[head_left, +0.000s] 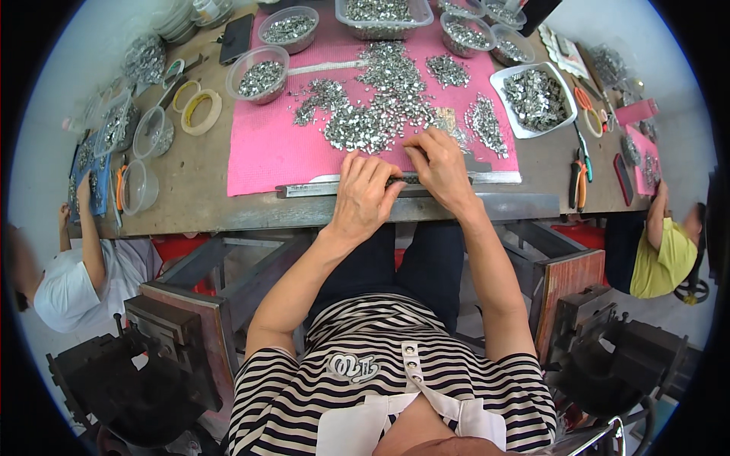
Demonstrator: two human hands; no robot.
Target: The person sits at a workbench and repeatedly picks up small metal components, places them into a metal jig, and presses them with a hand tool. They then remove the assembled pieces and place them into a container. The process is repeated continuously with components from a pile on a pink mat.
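A long, narrow metal rail (308, 189) lies along the front edge of a pink mat (255, 156). My left hand (360, 191) rests over the rail with its fingers bent down and close together, the thumb beside a thin dark strip (407, 179) on the rail. What its fingertips grip is hidden. Just to the right, my right hand (443, 169) has curled fingers, thumb and forefinger drawn together above the strip; anything between them is too small to make out. Beyond both hands spreads a loose pile of small shiny metal pieces (365, 125).
Clear tubs (259, 74) and a white tray (534, 99) hold similar pieces. Tape rolls (201, 112) lie at left, orange-handled pliers (578, 182) at right. Other people, one in a pale shirt (65, 285) and one in yellow (663, 258), sit at either side.
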